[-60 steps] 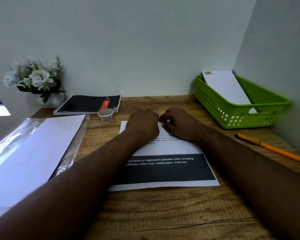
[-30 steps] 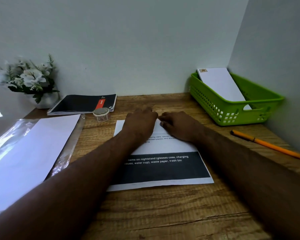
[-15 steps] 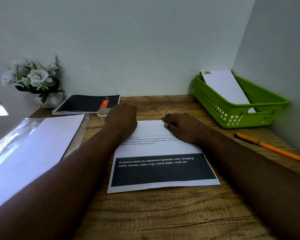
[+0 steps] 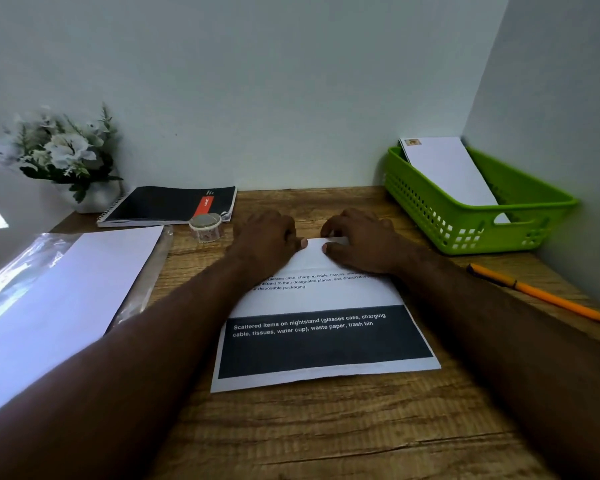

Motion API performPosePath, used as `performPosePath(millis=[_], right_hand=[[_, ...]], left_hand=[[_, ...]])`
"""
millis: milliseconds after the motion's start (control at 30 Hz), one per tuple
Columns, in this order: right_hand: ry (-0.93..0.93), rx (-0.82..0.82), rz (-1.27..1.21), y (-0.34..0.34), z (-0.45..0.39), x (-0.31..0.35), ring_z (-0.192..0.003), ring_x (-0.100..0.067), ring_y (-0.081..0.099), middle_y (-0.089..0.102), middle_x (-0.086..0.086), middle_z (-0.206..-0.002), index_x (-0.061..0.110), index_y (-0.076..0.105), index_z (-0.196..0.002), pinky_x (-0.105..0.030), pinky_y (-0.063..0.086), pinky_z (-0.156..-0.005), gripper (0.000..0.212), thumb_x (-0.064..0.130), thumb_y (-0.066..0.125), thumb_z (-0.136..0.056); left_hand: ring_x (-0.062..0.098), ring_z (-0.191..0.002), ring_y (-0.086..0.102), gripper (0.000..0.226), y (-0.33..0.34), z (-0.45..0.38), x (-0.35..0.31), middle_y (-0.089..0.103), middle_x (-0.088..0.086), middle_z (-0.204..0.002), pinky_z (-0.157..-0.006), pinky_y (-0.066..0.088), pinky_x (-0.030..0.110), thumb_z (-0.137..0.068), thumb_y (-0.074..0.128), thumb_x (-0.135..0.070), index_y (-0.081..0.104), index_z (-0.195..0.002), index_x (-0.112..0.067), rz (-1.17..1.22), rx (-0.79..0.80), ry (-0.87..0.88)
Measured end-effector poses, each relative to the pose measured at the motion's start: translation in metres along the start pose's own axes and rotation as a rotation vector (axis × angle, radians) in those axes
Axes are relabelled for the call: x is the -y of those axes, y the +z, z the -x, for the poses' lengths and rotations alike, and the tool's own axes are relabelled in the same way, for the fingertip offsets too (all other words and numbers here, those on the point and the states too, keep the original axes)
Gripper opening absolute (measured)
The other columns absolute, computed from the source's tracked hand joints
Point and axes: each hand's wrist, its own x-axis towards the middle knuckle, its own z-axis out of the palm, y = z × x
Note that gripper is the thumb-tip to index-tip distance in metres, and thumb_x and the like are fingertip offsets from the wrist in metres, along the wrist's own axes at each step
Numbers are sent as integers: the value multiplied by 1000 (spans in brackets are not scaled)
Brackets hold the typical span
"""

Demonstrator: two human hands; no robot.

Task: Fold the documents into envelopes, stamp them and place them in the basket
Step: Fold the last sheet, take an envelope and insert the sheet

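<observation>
Folding step in hand: left hand and right hand, fingers curled, pinch the far edge of the document lying flat on the desk; next, judged: draw that edge nearward, align, crease.
</observation>
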Motion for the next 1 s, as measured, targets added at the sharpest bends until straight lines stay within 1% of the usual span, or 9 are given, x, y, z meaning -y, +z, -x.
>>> performPosePath(millis=[100,200,300,400,600,700,767,867,1000], right_hand=[[2,33,-167,-5,-3,-1,-101,-15,53,54,10,-97,28,61,-106,-33,44,-89,27,41,64,-82],[10,65,-319,-10,0,1,-81,-7,52,51,16,-83,19,64,-104,-15,41,-65,25,29,71,-82],[-4,89,-390,-9,2,-1,-79,-9,54,56,10,-84,22,64,-94,-21,42,-66,21,26,75,-78],[-2,44,-512,-10,6,-5,-86,-11,55,58,9,-92,28,57,-85,-26,44,-71,26,23,80,-73],[-173,-390,-409,-17,5,-4,-94,-15,61,67,10,-97,22,68,-104,-31,45,-88,34,23,79,-72],[-288,-702,-97,-21,7,-5,-94,-18,57,68,7,-89,24,68,-92,-32,25,-83,18,31,71,-76],[-323,-771,34,-22,9,-5,-94,-19,55,67,9,-86,25,66,-86,-32,20,-77,14,28,72,-74],[-323,-666,184,-19,8,-7,-98,-23,58,69,10,-91,27,66,-81,-35,19,-78,16,25,75,-69],[-215,-252,204,-16,3,-14,-118,-16,51,64,13,-119,31,69,-101,-37,21,-97,17,33,66,-84]], left_hand=[[18,-102,51,15,6,0,4,53,-8,-91,-92,37,41,-87,55,-49,55,-85,-34,-8,5,38],[19,-111,52,29,9,1,6,62,-7,-104,-97,36,47,-88,48,-53,62,-104,-33,32,13,55],[19,-118,52,42,5,2,5,64,-9,-116,-101,33,48,-87,41,-58,62,-114,-34,61,-10,115],[15,-117,50,30,0,5,3,64,-14,-110,-99,24,37,-89,56,-48,62,-115,-35,109,-61,155],[22,-114,50,41,-9,9,-3,59,-2,-117,-91,22,32,-88,57,-41,58,-126,-26,100,-348,217],[22,-118,48,43,-16,9,-6,58,1,-123,-95,25,41,-89,58,-36,55,-130,-24,-46,-538,239],[24,-111,54,30,-19,11,-8,65,0,-111,-97,23,44,-87,62,-25,64,-117,-21,-117,-566,291],[27,-99,61,20,-21,13,-9,70,1,-101,-94,28,45,-87,62,-18,72,-105,-20,-147,-392,341],[24,-100,60,26,-18,10,-10,67,-1,-108,-91,42,42,-89,55,-23,72,-109,-23,-108,-88,316]])
